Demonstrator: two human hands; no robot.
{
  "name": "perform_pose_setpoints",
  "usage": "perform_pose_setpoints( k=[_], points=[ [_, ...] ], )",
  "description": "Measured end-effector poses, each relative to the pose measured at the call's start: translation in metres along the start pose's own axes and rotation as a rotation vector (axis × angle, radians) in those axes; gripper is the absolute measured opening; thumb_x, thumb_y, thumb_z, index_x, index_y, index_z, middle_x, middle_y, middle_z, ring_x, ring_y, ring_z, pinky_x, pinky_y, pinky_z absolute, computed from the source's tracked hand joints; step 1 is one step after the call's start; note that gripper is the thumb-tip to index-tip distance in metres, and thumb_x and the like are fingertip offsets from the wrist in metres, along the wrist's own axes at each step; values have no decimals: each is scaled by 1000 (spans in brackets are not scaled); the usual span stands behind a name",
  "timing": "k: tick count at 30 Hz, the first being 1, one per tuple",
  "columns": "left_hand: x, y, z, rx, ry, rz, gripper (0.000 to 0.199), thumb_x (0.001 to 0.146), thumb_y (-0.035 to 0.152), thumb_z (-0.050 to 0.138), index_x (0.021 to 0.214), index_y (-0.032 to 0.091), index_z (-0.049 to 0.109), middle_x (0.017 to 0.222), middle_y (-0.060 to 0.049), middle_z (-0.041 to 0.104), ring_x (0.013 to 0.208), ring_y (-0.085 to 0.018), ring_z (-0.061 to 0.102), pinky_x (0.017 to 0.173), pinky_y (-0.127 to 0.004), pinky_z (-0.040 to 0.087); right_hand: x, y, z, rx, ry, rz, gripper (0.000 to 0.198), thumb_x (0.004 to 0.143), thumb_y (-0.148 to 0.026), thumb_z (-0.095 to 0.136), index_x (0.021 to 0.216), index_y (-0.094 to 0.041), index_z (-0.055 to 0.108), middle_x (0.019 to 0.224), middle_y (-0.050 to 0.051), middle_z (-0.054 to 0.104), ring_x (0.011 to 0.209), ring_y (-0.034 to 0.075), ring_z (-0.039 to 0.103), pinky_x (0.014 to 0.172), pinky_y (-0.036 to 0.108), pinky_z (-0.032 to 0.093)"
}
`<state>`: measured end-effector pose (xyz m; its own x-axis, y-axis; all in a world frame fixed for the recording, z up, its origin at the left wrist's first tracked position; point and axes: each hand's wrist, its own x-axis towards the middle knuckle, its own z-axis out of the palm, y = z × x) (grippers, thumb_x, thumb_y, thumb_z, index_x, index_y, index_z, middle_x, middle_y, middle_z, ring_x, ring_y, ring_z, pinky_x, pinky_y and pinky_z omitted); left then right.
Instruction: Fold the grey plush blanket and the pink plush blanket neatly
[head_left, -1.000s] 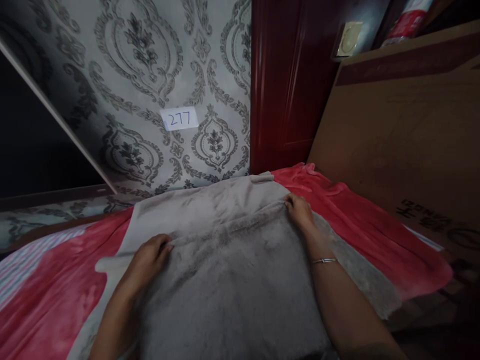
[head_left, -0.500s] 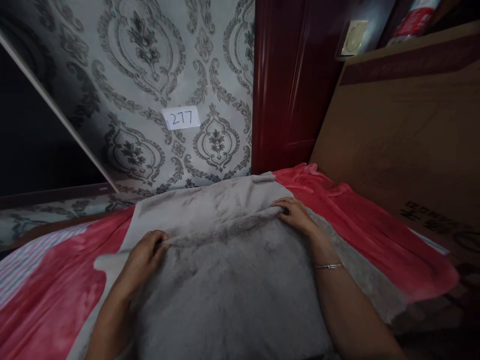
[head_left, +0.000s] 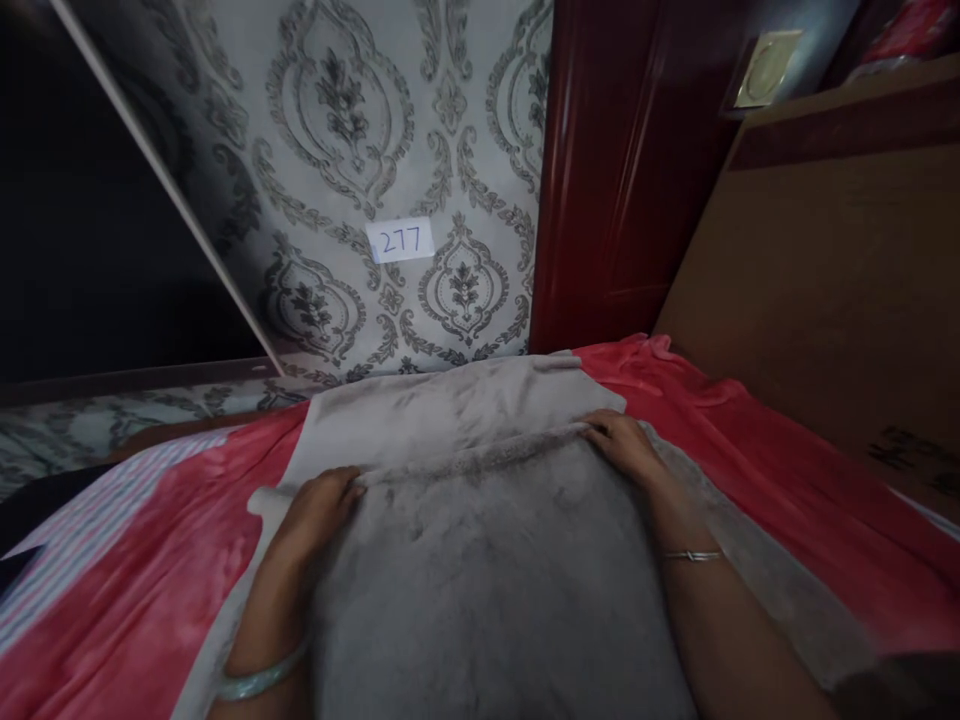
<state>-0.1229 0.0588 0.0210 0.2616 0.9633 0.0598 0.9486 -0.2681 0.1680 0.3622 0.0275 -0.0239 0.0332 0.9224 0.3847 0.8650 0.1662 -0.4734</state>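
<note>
A grey plush cloth (head_left: 480,580) lies spread in front of me, its near part folded up over a paler, smoother grey part (head_left: 427,410). My left hand (head_left: 324,510), with a jade-coloured bangle on the wrist, has its fingers closed at the left end of the folded edge. At the right end of that same edge, my right hand (head_left: 621,442) pinches the plush; a thin silver bangle circles its wrist. The edge runs between both hands with a slight slant. Some fingertips are hidden under the cloth.
Beneath the grey cloth lies a red plush blanket (head_left: 735,430), with a striped sheet (head_left: 120,510) showing at left. Behind stands a patterned wall with a paper marked 277 (head_left: 401,240). A dark screen (head_left: 112,230) is at left; a large cardboard box (head_left: 847,270) leans at right.
My view has turned a little left, so the scene sits further right. Both hands stay on the folded edge, and the left wrist's bangle has come into view.
</note>
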Motion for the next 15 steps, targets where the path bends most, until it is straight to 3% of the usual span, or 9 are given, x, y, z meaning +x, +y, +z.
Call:
perform_pose_setpoints(
  k=[4,8,12,15],
  points=[
    [-6,10,-11,12,52,21,25,90,23,49,99,20,72,105,-12,75,105,-25,69,92,-34,50,-5,-10,0,-17,45,17,20,86,-19,58,87,-21,77,98,12,78,95,27,72,87,38,55],
    [-23,17,-29,35,166,101,20,90,23,49,87,19,68,95,-12,73,98,-26,67,88,-35,50,-29,-22,-20,-13,117,-60,24,88,-24,53,90,-21,76,96,13,78,93,29,72,86,42,56],
    [-67,16,-43,-44,282,229,23,94,25,45,86,21,66,87,-7,69,89,-24,65,81,-34,51,-85,-24,-52,-31,226,-201,33,94,-35,46,96,-22,76,94,11,77,90,28,72,81,43,58],
    [-106,11,-37,-72,347,300,22,95,25,45,89,22,67,85,-5,67,85,-22,64,78,-33,51,-135,-23,-64,-63,300,-234,32,98,-39,46,105,-25,75,97,8,77,91,26,72,82,42,59]
  ],
)
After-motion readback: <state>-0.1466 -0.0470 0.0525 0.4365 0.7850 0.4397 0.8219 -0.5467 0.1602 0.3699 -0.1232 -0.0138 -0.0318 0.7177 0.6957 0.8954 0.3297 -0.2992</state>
